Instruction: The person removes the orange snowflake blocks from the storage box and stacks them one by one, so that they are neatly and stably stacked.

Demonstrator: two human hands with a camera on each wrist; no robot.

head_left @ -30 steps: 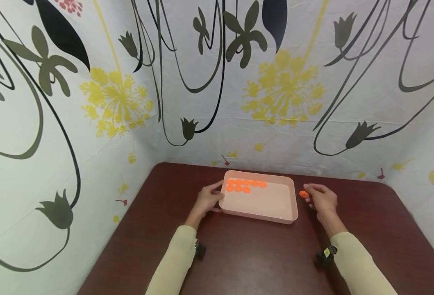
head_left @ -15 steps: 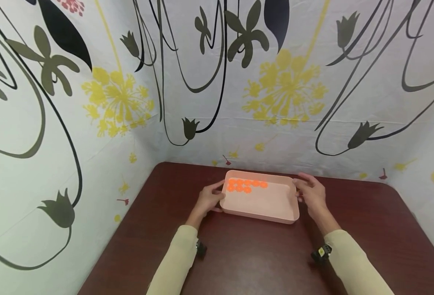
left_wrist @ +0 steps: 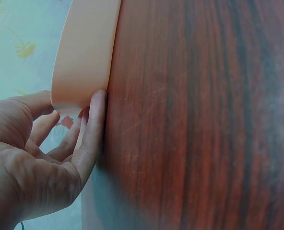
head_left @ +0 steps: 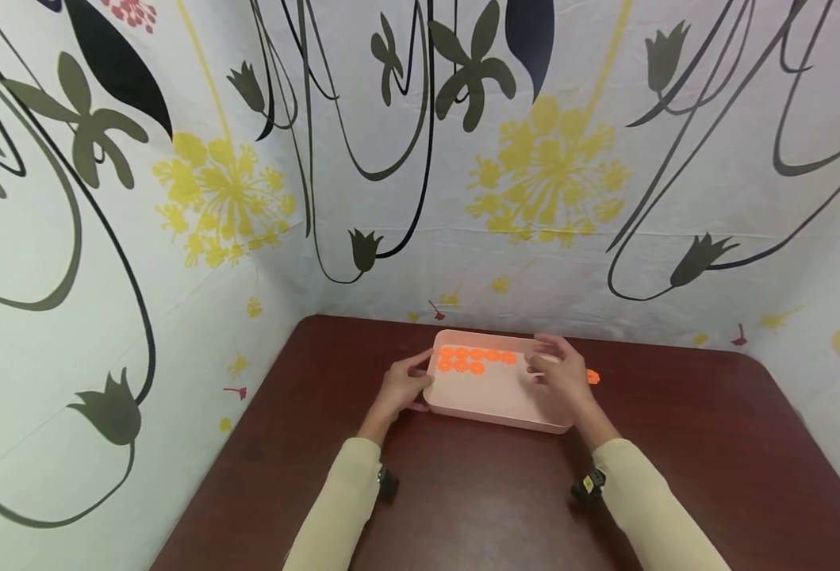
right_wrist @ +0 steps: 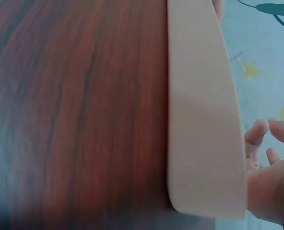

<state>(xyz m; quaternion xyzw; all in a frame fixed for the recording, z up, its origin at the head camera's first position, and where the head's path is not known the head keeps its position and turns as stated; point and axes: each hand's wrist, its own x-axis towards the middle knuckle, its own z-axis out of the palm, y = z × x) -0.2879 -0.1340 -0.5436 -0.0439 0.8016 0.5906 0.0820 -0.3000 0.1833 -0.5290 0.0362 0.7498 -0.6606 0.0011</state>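
A pale peach tray (head_left: 501,412) lies on the table, with several small orange flower-shaped pieces (head_left: 461,358) in two rows toward its far left. My left hand (head_left: 400,387) holds the tray's left end; in the left wrist view its thumb and fingers are on the tray wall (left_wrist: 87,57). Over the tray's right part hovers my right hand (head_left: 562,377), fingers loosely bent. In the right wrist view, beyond the tray wall (right_wrist: 204,120), the fingertips (right_wrist: 258,127) show nothing between them. Another orange piece (head_left: 593,377) sits on the table just right of the tray, partly hidden by the right hand.
The dark red-brown wooden table (head_left: 462,500) stretches in front of and around the tray. White cloth with printed flowers (head_left: 548,174) hangs behind and at both sides. Each wrist carries a small black device.
My right hand has moved left, from the orange piece on the table, past the tray's right rim, to above the tray. That piece is left on the table. The left hand has stayed put.
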